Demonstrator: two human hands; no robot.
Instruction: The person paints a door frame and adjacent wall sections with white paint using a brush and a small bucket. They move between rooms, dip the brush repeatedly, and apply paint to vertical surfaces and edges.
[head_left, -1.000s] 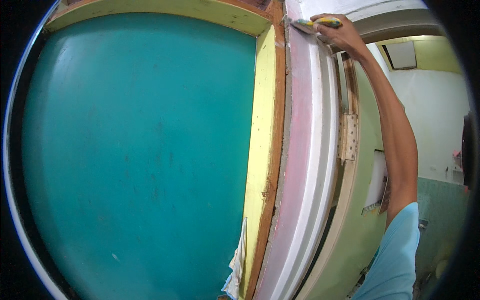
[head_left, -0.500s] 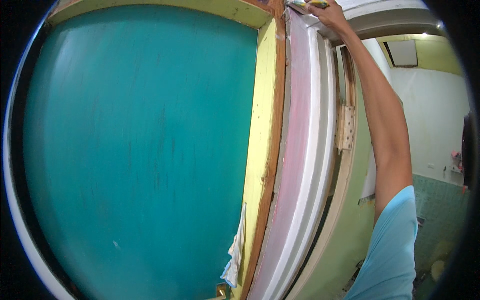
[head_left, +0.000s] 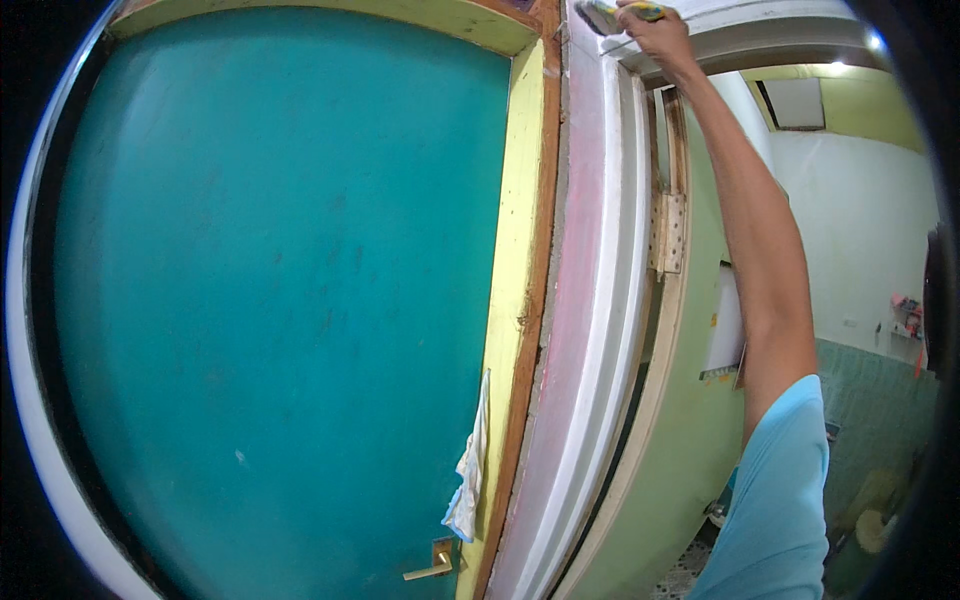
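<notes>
High at the top right, my right hand (head_left: 660,40) is closed round the colourful handle of a paintbrush (head_left: 598,17). The brush's head points left, toward the upper end of a narrow wall strip (head_left: 577,250) with white paint over pink. Beside that strip runs a white moulded door frame (head_left: 608,240), whose top corner is just below the brush. From the lower right, my arm in a light blue sleeve reaches up. Whether the bristles touch the surface I cannot tell. My left hand is out of view.
A teal door (head_left: 290,300) fills the left, with a yellow frame (head_left: 512,220), a brass handle (head_left: 430,570) and a hanging cloth (head_left: 468,485). A pale green door (head_left: 660,430) stands open at right, with a metal hinge (head_left: 672,235). Beyond lies a room with a pale wall (head_left: 850,220).
My right hand and the brush have come slightly lower in view, so more of the brush head shows. The view has shifted, bringing the brass door handle further in.
</notes>
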